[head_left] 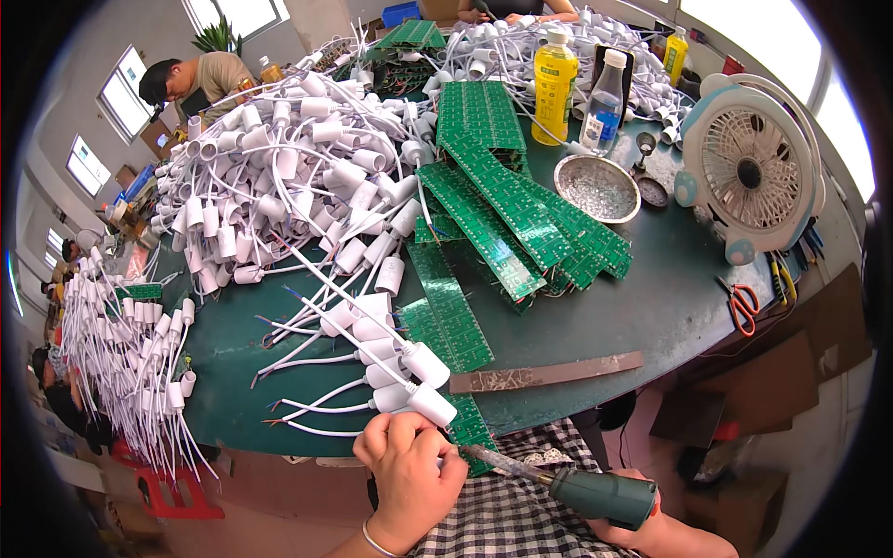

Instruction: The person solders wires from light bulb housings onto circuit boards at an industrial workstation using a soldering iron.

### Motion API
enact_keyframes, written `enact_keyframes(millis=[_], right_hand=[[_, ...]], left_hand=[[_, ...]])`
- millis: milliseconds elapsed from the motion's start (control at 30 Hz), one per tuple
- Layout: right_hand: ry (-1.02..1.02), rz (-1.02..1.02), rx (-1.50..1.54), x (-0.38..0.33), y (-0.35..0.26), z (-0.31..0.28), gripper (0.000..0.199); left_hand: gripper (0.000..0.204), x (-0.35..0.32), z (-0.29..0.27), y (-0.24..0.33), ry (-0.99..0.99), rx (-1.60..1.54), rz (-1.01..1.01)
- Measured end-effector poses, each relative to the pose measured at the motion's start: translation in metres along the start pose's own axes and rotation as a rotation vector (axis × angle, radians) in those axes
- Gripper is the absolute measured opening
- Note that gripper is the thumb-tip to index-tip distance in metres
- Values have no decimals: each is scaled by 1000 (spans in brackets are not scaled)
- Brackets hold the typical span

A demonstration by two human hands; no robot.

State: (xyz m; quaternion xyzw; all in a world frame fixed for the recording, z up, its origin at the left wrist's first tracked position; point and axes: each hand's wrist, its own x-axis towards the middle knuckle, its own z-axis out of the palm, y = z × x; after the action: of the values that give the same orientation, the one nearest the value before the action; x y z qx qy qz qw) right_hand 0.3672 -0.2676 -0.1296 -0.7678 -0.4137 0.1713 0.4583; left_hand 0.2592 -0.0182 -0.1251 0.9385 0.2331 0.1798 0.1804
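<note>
My left hand (414, 479) is closed in a pinch at the table's near edge. What its fingertips hold is hidden behind them. Just above its knuckles lies a white cylindrical housing with a cable (433, 406), one of a row laid along a strip of green circuit boards (453, 325). My right hand (637, 525) grips a soldering iron (603, 498) by its dark green handle. The iron's metal shaft points left, and its tip is close to my left fingers, beside the near end of the strip (473, 426).
A large heap of white housings (279, 167) covers the far left. Stacked green boards (502, 214) lie mid-table, near a metal bowl (598, 189), a yellow bottle (554, 88) and a fan (749, 172). A flat brown bar (549, 374) and orange-handled scissors (743, 307) lie nearer. Two people sit beyond.
</note>
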Motion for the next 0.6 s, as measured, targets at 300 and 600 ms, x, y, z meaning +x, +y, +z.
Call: enact_keyframes(millis=[300,600], right_hand=[[6,-36,-21,2,2,-2,27],[19,54,333,5,20,-9,24]], left_hand=[[12,1,1,-1,0,2,8],[12,1,-2,0,-23,11,-6]])
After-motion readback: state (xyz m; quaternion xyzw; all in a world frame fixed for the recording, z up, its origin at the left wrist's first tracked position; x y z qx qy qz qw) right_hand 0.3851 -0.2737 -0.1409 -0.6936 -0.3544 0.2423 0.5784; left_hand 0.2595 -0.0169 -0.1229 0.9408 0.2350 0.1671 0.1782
